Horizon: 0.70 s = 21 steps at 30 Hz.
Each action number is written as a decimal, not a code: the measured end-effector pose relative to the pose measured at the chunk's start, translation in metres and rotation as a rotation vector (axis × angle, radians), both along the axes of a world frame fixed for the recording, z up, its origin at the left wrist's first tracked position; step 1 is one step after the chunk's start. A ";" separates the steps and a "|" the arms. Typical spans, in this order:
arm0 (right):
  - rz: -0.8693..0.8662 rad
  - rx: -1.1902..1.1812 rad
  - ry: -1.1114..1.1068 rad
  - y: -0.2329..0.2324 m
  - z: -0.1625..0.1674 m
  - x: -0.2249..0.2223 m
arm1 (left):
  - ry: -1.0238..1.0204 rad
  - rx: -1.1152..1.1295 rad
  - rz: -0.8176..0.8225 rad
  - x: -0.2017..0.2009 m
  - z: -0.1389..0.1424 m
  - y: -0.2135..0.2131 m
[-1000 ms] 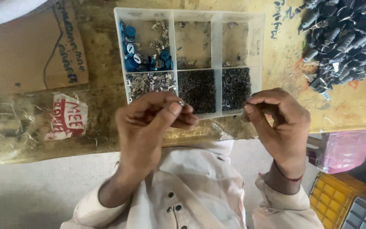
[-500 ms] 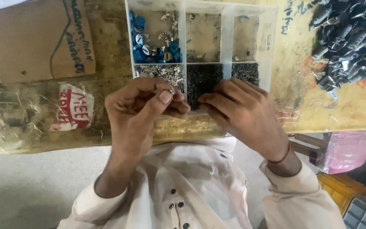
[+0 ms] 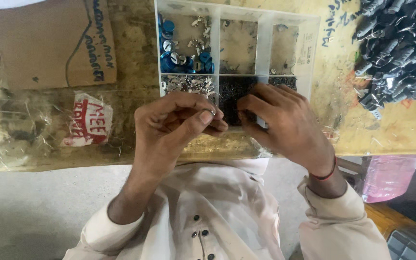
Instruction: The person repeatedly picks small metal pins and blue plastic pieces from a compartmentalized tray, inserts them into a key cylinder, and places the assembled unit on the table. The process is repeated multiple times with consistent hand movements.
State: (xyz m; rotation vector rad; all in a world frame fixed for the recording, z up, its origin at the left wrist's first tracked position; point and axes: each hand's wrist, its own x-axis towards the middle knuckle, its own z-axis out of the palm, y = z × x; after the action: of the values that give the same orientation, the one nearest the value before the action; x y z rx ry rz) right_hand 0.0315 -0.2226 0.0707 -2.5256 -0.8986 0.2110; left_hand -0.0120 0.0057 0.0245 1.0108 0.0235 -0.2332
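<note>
Pinching a tiny metal part point(image 3: 212, 111) between thumb and fingertips, my left hand point(image 3: 174, 123) hovers at the compartment tray's point(image 3: 309, 53) near edge. My right hand point(image 3: 285, 125), fingers curled narrow, covers the dark small-parts compartment point(image 3: 232, 94); whether it grips anything I cannot tell. Beyond lie blue caps point(image 3: 169, 58), cardboard point(image 3: 44, 43) far left, dark connectors point(image 3: 396, 43) far right.

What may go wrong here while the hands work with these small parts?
The tiny metal piece pinched in the left hand might slip and fall off the near bench edge. The right hand, over the compartment box, might nudge it or mix the dark parts with the neighbouring silver ones.
</note>
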 end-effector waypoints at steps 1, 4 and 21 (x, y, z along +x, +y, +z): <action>-0.044 0.047 0.043 -0.003 -0.001 -0.002 | 0.011 -0.002 -0.004 0.000 -0.001 0.000; -0.164 0.190 0.151 -0.010 -0.006 -0.007 | -0.045 0.032 -0.028 0.000 -0.001 -0.001; -0.308 0.842 0.721 -0.028 -0.025 -0.029 | 0.032 0.052 -0.099 -0.005 0.006 -0.011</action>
State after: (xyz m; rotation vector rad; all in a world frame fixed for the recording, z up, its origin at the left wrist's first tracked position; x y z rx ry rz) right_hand 0.0025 -0.2510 0.0453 -1.5748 -0.2115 0.4819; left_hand -0.0172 -0.0054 0.0302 1.0608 0.0091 -0.3405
